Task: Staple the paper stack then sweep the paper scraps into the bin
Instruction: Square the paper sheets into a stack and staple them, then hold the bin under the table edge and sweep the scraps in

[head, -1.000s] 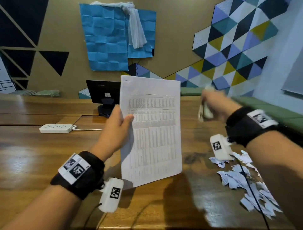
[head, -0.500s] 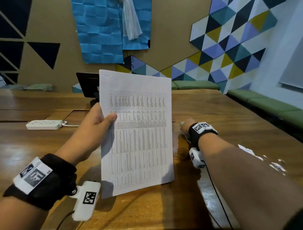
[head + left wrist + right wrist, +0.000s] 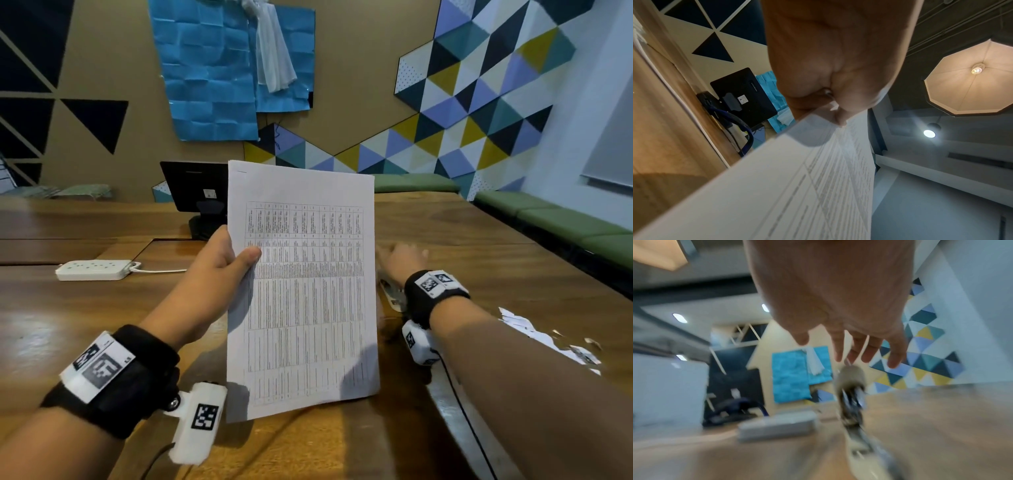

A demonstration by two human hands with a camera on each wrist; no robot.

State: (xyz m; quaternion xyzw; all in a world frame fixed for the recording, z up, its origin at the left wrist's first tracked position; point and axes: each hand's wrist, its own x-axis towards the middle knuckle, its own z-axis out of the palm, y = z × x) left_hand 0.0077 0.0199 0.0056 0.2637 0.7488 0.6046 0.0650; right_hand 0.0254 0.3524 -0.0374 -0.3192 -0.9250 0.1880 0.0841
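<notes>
My left hand (image 3: 236, 253) holds the white printed paper stack (image 3: 305, 291) upright above the wooden table (image 3: 479, 253), thumb on the front and fingers behind its left edge. The left wrist view shows that left hand (image 3: 830, 104) pinching the paper stack (image 3: 797, 186). My right hand (image 3: 400, 255) hovers low over the table to the right of the stack, fingers straight and spread, holding nothing. The stapler (image 3: 390, 294) lies on the table just below that wrist; in the right wrist view the stapler (image 3: 851, 394) is a blur under the fingers (image 3: 840, 352). White paper scraps (image 3: 548, 339) lie at the right.
A white power strip (image 3: 94, 270) with its cord lies at the left of the table. A black monitor (image 3: 195, 186) stands behind the stack. Green benches (image 3: 548, 219) run along the right wall. No bin is in view.
My right hand came down from chest height with the stapler, set it on the table and let go. The left hand still holds the stack upright.
</notes>
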